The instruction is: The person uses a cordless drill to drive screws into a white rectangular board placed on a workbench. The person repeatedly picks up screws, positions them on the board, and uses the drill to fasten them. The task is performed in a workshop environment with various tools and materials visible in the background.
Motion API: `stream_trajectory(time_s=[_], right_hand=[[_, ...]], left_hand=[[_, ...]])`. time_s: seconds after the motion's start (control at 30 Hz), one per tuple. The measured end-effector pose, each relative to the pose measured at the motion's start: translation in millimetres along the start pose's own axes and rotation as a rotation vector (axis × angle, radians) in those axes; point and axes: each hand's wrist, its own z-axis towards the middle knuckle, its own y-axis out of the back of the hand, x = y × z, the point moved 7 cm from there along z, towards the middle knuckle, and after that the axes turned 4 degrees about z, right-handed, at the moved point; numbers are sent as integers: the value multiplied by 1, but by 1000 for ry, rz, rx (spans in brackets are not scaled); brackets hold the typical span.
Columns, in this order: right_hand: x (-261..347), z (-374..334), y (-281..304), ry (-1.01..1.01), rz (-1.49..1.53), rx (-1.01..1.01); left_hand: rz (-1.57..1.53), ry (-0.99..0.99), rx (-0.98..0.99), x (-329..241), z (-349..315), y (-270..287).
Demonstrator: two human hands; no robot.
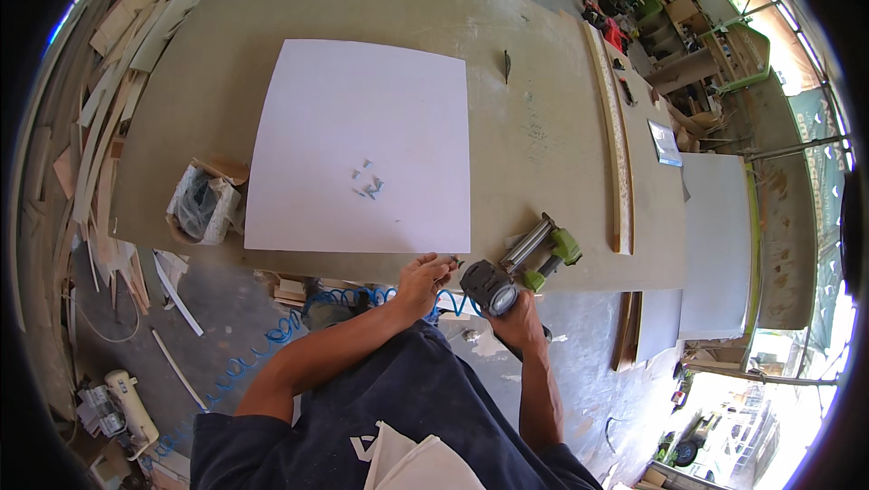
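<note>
My left hand (424, 284) is at the near edge of the table, its thumb and fingers pinched around something small and dark that I cannot make out. Close beside it, my right hand (520, 320) grips a black power tool (485, 284) with a round, pale end turned up; its exact kind does not show. A square white board (362, 128) lies flat just beyond my left hand. Small blue-grey scraps (369, 188) are scattered on it. To the right of the black tool, a green and silver nail gun (543, 253) rests on the table.
A large brown table (534, 173) carries all this. An open box with plastic (206, 204) stands left of the board, and a long wooden strip (613, 137) lies at the right. A coiled blue hose (281, 332) hangs below the near edge. Wood offcuts (136, 56) pile up left.
</note>
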Motion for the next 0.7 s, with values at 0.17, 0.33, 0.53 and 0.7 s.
stream_trajectory(time_s=[0.17,0.33,0.53,0.7], right_hand=[[-12,31,0,52,86,80],[-34,49,-10,1,10,203],[-26,58,-10,60,-30,199],[-30,61,-12,-46,-46,242]], left_hand=[[-68,19,29,17,8,0],[-63,-29,63,24,18,9],[-30,-9,51,23,22,10],[13,6,59,18,20,8]])
